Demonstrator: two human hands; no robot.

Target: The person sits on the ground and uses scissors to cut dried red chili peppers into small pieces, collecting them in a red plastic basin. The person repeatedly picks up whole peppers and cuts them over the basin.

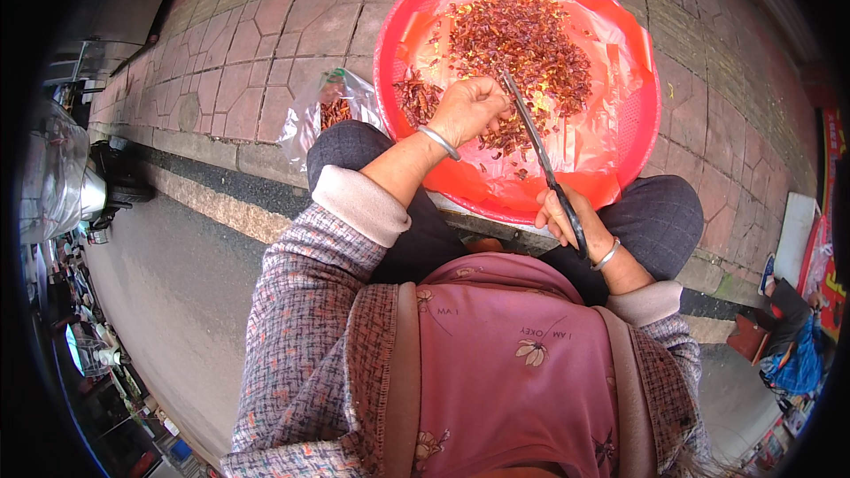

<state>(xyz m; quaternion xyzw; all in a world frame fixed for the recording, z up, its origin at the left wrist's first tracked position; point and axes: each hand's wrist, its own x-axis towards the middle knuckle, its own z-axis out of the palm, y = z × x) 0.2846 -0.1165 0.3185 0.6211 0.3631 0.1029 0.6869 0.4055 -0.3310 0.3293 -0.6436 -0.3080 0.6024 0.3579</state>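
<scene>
My right hand (572, 214) grips a pair of black-handled scissors (531, 126), whose long blades point up over a red plastic basket (649, 126). My left hand (473, 105) is beside the blade tips, its fingers pinched together; a small piece between them is too hidden to make out. Red plastic bags (604, 146) line the basket. On them lies a broad heap of cut dried red chillies (518, 40) with yellow seeds. A smaller pile of longer dried chillies (417, 97) sits at the basket's left side, near my left wrist.
A clear plastic bag (299, 123) holding dried chillies stands on the paving (246, 53) left of the basket, by my knee. A kerb (219, 153) runs behind it, with the road (179, 265) below. Blue and dark bags (797, 358) lie at the far right.
</scene>
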